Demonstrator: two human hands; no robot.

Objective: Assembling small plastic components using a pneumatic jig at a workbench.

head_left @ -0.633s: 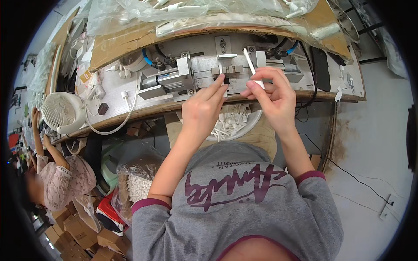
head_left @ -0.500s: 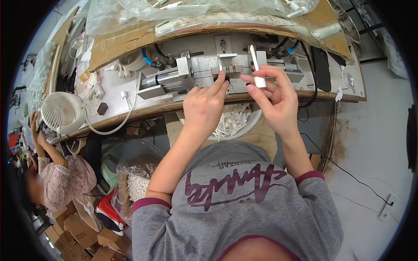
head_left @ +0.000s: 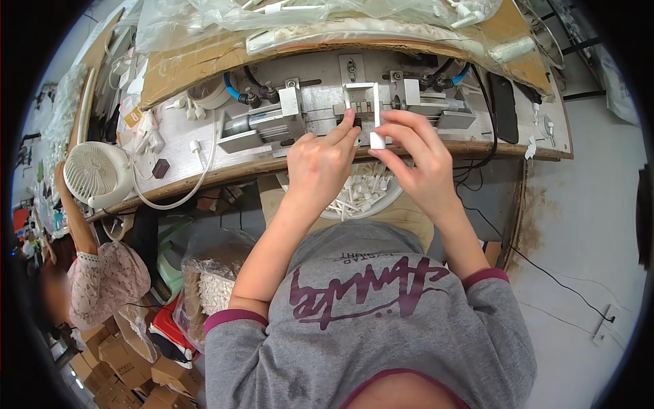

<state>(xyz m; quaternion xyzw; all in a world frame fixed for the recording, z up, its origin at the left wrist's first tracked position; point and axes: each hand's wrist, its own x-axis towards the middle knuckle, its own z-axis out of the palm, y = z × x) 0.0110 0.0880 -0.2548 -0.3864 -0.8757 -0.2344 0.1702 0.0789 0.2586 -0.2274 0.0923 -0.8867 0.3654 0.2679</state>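
Observation:
My right hand (head_left: 419,160) pinches a slim white plastic stick (head_left: 377,123) with a wider block-like end, between thumb and fingers. It stands on end in front of the right side of a metal clamping fixture (head_left: 357,108). My left hand (head_left: 319,163) reaches to the fixture's middle, index finger stretched forward and the others bent. Its fingertips close on a second white stick (head_left: 347,97), whose lower end they hide. A pale plate (head_left: 360,86) stands just behind both sticks. In my lap, below the hands, a white basin (head_left: 392,199) holds many similar white pieces (head_left: 354,194).
Pneumatic cylinders (head_left: 255,126) (head_left: 443,109) flank the fixture, with blue hoses (head_left: 230,87). A white fan (head_left: 99,176) and a cable (head_left: 197,180) lie left; a dark phone (head_left: 503,109) lies right. Cardboard (head_left: 197,65) overhangs the back. Another person (head_left: 112,273) sits at the left.
My right hand has moved left toward the fixture, and its white stick has swung more upright beside the plate. The left hand has barely moved. The person at the left has shifted their arm.

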